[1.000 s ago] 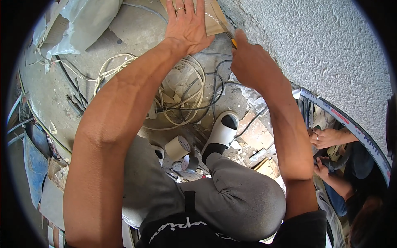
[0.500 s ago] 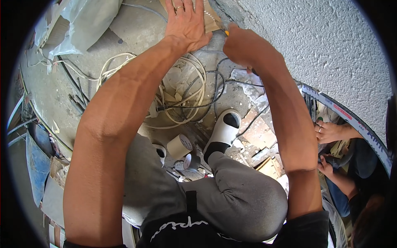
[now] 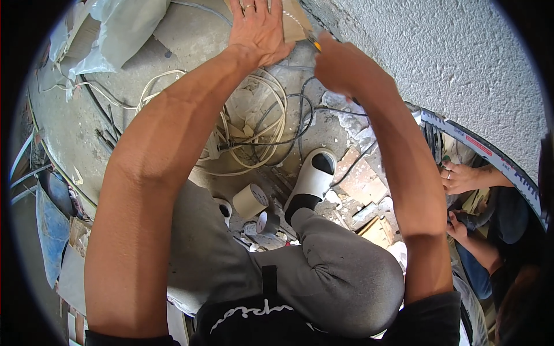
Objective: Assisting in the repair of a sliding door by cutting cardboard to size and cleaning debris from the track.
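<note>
Fingers spread, my left hand lies flat on a piece of brown cardboard at the top of the head view, with a ring on one finger. My right hand is wrapped round a yellow utility knife, whose blade reaches the right part of the cardboard, beside a pale dotted line. The knife's handle is mostly hidden by my fingers. Below both hands, coiled cream and black cables lie on the dusty concrete floor.
A rough white wall is on the right, edged by a curved strip. Beyond it are another person's hands. Tape rolls, my white slipper and scraps lie below; plastic sheeting is upper left.
My right hand with the knife has shifted a little left and up along the cardboard since a second ago. My left hand stays spread on the cardboard.
</note>
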